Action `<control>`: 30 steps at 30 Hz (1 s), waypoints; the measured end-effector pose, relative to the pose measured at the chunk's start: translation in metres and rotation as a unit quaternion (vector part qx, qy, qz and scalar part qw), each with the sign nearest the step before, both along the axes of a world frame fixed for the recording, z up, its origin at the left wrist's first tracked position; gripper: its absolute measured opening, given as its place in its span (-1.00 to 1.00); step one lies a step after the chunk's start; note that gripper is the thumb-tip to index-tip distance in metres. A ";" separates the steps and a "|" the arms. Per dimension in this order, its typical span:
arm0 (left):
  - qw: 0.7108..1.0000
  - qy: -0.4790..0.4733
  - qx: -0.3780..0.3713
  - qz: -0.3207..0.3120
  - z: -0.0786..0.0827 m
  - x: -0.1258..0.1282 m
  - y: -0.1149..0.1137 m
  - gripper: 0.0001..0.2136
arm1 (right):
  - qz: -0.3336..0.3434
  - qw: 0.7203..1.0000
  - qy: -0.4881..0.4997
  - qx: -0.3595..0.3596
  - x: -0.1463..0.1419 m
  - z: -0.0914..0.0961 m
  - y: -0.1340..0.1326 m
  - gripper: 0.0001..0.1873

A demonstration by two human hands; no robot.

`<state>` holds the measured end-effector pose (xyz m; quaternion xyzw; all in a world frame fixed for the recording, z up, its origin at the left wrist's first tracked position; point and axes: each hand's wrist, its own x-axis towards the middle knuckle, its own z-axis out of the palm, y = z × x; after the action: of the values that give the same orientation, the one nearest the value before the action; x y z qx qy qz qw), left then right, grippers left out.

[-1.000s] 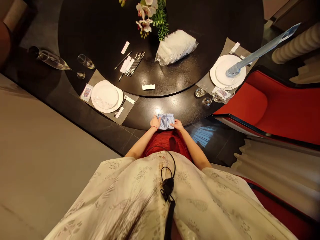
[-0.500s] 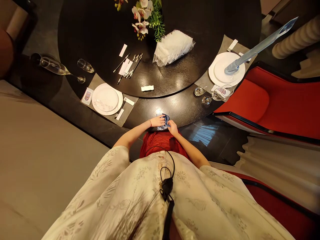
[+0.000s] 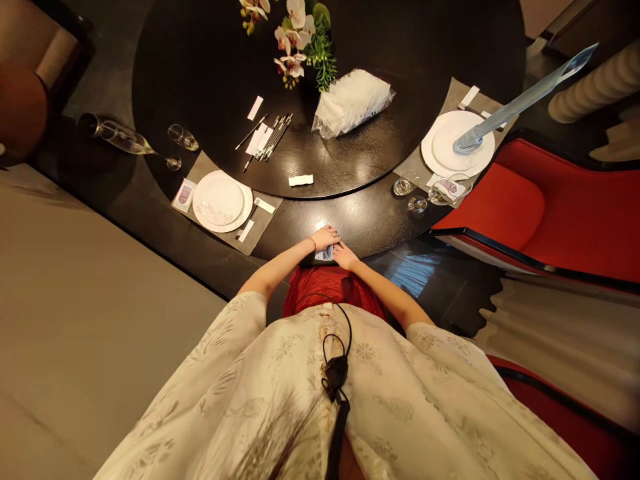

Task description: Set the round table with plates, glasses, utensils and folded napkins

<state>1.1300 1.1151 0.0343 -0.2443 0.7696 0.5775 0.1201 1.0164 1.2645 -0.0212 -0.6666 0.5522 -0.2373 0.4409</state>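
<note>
A small folded blue cloth napkin (image 3: 325, 253) lies at the near edge of the dark table, largely covered by my hands. My left hand (image 3: 326, 237), with a red string at its wrist, reaches over the far side of the napkin, its fingers closed on the right end. My right hand (image 3: 344, 255) meets it there, fingers together on the napkin's right edge. The fingertips of both hands touch or nearly touch. How the cloth is folded beneath them is hidden.
White stacked plates (image 3: 223, 200) sit on a grey placemat at left. At right, plates (image 3: 435, 147) hold a tall rolled blue napkin (image 3: 520, 100), with glasses (image 3: 417, 205) nearby. The raised round top (image 3: 360, 170) bears chopsticks (image 3: 277, 139), a plastic-wrapped white bundle (image 3: 353, 103) and orchids (image 3: 295, 40). A red chair (image 3: 565, 207) stands right.
My left hand has shifted right across the napkin, and my right hand has turned flatter against its edge. The bunched part of the cloth is now covered. The whole view has shifted slightly.
</note>
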 end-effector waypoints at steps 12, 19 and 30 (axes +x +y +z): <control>0.945 -0.070 -0.051 0.314 -0.025 0.009 0.043 -0.67 | -0.465 0.777 -0.281 0.318 0.016 0.003 0.034 -0.72; 0.728 0.117 0.159 0.656 0.023 0.054 0.025 -0.66 | -0.438 0.734 -0.405 0.325 0.024 0.022 -0.045 -0.78; 0.731 0.221 -0.051 0.643 0.064 0.179 -0.075 -0.71 | -0.282 0.722 -0.534 0.339 0.183 0.067 -0.232 -0.70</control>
<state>1.3094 1.0400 0.0979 -0.5520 0.4613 0.5146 -0.4665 1.1990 1.0321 0.0462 -0.0492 0.4318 -0.4640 0.7719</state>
